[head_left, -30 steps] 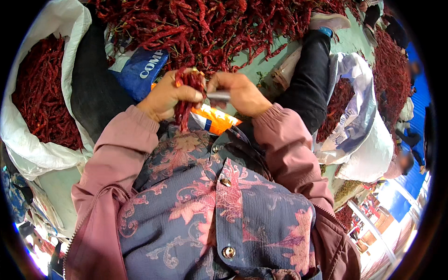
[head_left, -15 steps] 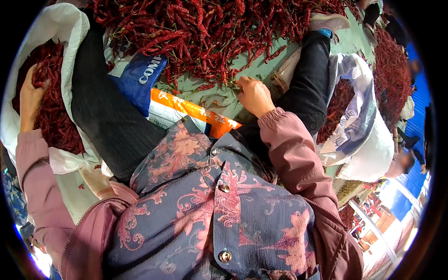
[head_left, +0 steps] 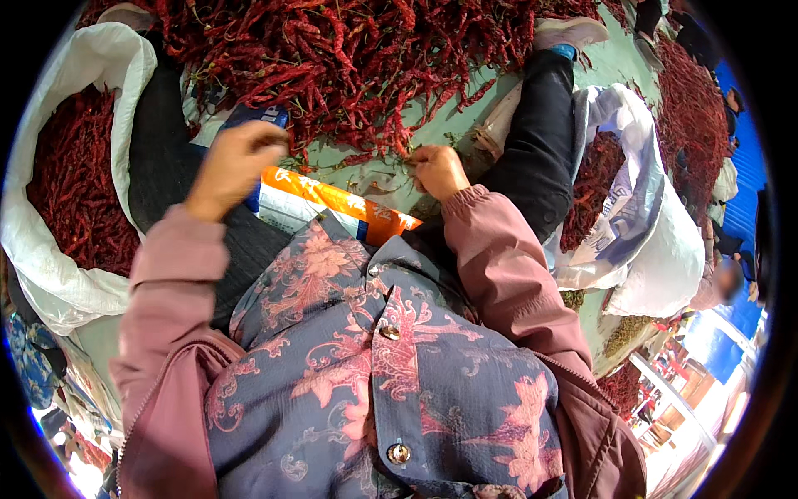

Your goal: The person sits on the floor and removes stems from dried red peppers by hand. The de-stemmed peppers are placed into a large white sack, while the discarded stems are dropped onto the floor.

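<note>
A big heap of dried red chillies spreads in front of me over a pale green sheet. My left hand, smeared by motion, hangs over the blue printed bag near the heap's left edge; whether its fingers hold anything does not show. At the heap's near edge my right hand is closed, thumb and fingers pressed together beside loose stems. What they pinch is too small to name. On my left, a white woven sack holds more red chillies.
Another white sack with chillies stands beyond my right leg. An orange and white printed package lies between my legs. Further chilli heaps and people are at the far right, by a blue wall.
My left hand has left the chillies in the left sack and moved right, over the blue bag toward the heap. My right hand stays at the heap's near edge, its fingers shifted slightly.
</note>
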Demonstrator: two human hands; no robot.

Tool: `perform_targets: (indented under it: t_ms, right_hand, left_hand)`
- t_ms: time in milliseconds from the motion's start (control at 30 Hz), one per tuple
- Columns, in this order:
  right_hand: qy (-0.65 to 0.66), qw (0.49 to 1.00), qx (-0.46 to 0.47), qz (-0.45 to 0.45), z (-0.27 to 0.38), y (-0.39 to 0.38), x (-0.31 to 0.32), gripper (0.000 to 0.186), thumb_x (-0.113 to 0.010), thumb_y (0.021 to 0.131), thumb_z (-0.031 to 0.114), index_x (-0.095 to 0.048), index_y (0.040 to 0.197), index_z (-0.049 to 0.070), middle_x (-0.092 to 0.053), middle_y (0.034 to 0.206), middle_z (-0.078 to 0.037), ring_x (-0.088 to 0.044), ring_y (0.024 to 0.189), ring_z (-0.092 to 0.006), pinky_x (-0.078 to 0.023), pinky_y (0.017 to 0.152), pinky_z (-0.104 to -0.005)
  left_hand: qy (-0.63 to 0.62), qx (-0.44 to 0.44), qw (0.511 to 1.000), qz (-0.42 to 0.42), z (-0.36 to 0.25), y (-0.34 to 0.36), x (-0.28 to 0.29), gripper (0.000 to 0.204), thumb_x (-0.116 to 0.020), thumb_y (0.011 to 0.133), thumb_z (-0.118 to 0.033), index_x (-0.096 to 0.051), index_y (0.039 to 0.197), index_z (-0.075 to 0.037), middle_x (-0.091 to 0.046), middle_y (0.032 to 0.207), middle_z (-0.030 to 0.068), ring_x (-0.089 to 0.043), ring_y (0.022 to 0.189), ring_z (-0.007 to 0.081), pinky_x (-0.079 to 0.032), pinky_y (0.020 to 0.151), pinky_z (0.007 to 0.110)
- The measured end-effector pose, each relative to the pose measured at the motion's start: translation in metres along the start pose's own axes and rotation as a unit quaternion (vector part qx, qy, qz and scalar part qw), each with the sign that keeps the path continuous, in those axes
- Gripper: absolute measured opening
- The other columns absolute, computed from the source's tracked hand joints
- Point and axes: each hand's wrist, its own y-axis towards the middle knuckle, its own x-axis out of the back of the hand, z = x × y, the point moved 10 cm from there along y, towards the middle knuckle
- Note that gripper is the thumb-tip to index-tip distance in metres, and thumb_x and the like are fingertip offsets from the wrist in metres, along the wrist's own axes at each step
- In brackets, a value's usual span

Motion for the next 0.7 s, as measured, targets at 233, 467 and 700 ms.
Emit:
perform_targets:
  t_ms: [233,467,700]
  right_hand:
    - [0.076,0.993,-0.005,0.085,0.014,-0.037,-0.039,0.012,-0.057,0.078,0.002,-0.062,0.087,-0.005,-0.059,0.066,-0.007,-0.053,0.053,-0.0117,-0.043,0.047,-0.0272]
    - [0.020,0.997,0.067,0.037,0.016,-0.022,-0.049,0.014,-0.057,0.073,0.007,-0.062,0.083,-0.002,-0.059,0.065,-0.018,-0.060,0.057,-0.0258,-0.048,0.055,-0.0355]
    - [-0.356,0.917,0.099,-0.150,0.027,-0.012,0.005,0.024,-0.060,0.066,0.012,-0.056,0.087,0.003,-0.057,0.086,-0.019,-0.060,0.080,-0.0363,-0.049,0.068,-0.0432]
  left_hand:
    - [-0.407,0.210,0.884,0.098,0.039,0.019,-0.168,0.016,-0.058,0.085,-0.015,-0.059,0.095,-0.002,-0.059,0.079,0.0036,-0.052,0.061,0.0068,-0.044,0.054,0.019]
    - [-0.109,-0.147,0.983,-0.035,-0.035,0.012,-0.132,0.010,-0.058,0.083,-0.005,-0.059,0.088,0.003,-0.058,0.075,0.0015,-0.054,0.069,0.0108,-0.044,0.059,0.024]
    - [-0.450,0.072,0.887,0.069,-0.005,0.020,-0.143,0.016,-0.050,0.086,-0.006,-0.053,0.100,0.001,-0.059,0.080,0.0071,-0.058,0.073,0.0139,-0.049,0.069,0.027]
